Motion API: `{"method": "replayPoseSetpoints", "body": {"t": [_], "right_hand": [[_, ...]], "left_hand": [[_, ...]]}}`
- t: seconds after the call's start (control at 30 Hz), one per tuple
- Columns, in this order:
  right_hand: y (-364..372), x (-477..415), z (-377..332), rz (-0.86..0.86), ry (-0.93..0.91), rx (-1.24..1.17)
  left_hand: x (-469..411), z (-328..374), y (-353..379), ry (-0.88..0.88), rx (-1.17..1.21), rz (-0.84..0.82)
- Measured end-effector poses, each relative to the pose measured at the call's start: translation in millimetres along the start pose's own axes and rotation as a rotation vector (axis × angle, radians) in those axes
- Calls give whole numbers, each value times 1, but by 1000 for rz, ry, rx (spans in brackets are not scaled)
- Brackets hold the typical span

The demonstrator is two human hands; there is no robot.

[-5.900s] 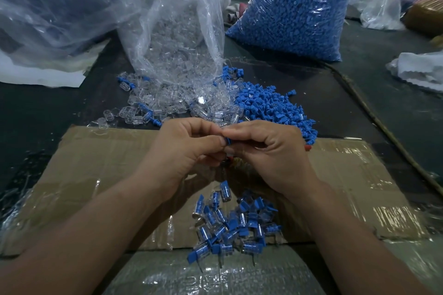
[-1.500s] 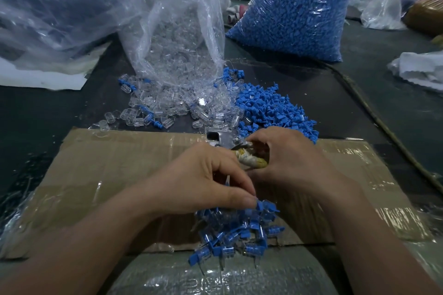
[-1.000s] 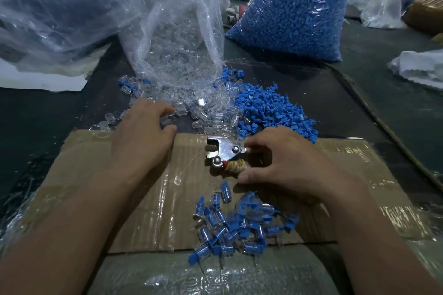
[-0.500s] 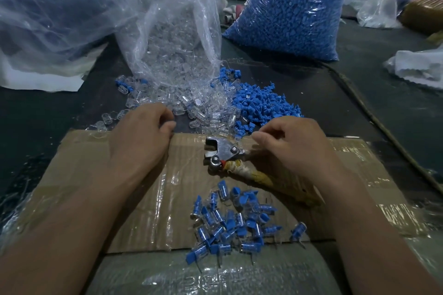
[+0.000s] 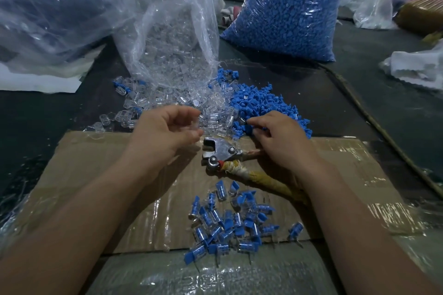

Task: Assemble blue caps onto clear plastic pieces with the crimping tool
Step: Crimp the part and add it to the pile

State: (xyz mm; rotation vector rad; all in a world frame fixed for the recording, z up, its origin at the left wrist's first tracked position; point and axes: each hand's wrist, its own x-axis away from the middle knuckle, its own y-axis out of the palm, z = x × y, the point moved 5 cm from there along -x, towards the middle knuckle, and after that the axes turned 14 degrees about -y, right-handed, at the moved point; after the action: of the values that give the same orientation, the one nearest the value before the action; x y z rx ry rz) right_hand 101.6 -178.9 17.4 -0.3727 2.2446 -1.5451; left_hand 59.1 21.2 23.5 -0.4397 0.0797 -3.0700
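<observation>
While I look down over both forearms, the left hand (image 5: 167, 132) hovers at the near edge of the loose clear plastic pieces (image 5: 167, 100). Its fingers are curled and its thumb is drawn toward the forefinger. The spot between them is blurred, so I cannot tell whether a piece is pinched there.

The right hand (image 5: 280, 141) reaches into the near edge of the blue caps (image 5: 263, 103) with bent fingers, the tips touching the caps. I cannot tell if it has hold of one.

Between the hands, the crimping tool (image 5: 221, 152) lies on the taped cardboard (image 5: 96, 170). Its metal head points left, and its yellow-wrapped handles run near and right under the right wrist. Neither hand grips it.

Nearer to me, a heap of capped pieces (image 5: 227, 220) sits on the cardboard. On the far side stand a torn bag of clear parts (image 5: 172, 38) and, to its right, a full bag of caps (image 5: 287, 7).
</observation>
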Motion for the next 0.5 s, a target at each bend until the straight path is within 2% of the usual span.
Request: {"method": "replayPoseSetpoints", "body": {"t": [0.1, 0.3, 0.5], "right_hand": [[4, -3, 2, -35, 1, 25], [4, -4, 4, -32, 0, 9], [3, -2, 1, -37, -39, -64]], "left_hand": [[2, 0, 2, -49, 92, -25], [3, -4, 1, -79, 130, -39], [4, 1, 2, -21, 24, -16]]}}
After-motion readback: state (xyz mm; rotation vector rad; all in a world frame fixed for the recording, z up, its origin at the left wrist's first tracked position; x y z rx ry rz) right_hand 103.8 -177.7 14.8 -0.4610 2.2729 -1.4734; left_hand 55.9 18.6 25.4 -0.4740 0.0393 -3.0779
